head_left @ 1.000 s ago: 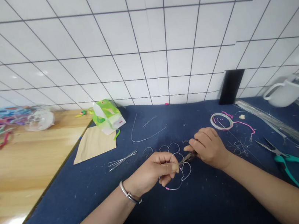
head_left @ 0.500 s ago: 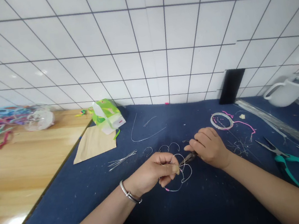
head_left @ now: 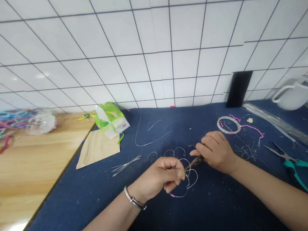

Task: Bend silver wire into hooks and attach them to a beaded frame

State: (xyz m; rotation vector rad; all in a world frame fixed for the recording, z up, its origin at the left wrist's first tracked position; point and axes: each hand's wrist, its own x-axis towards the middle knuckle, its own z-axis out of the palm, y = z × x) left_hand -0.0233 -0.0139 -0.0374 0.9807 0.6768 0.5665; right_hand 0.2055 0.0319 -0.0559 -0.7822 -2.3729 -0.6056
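Between the thumb and fingers of my left hand (head_left: 166, 173) is pinched a piece of looped silver wire (head_left: 197, 181) with small pink bits on it. My right hand (head_left: 217, 150) is wrapped round a pair of pliers (head_left: 194, 163). The plier tips meet the wire right beside my left fingertips; the handles are mostly hidden in my right palm. Just beyond my hands lie several bent wire pieces (head_left: 173, 152) on the dark blue cloth (head_left: 163, 221). Left of them is a small bundle of straight wires (head_left: 126, 166).
Teal-handled pliers (head_left: 295, 162) lie open at the right, near wire scraps (head_left: 246, 152) and a round dish (head_left: 229, 124) of pink bits. Behind stand a black phone-like slab (head_left: 239, 89) and a white jug (head_left: 294, 95). A green tissue pack (head_left: 111, 119) rests on beige cloth (head_left: 98, 148) at left.
Almost nothing differs. Both hands keep their grip on the wire and pliers in the same place.
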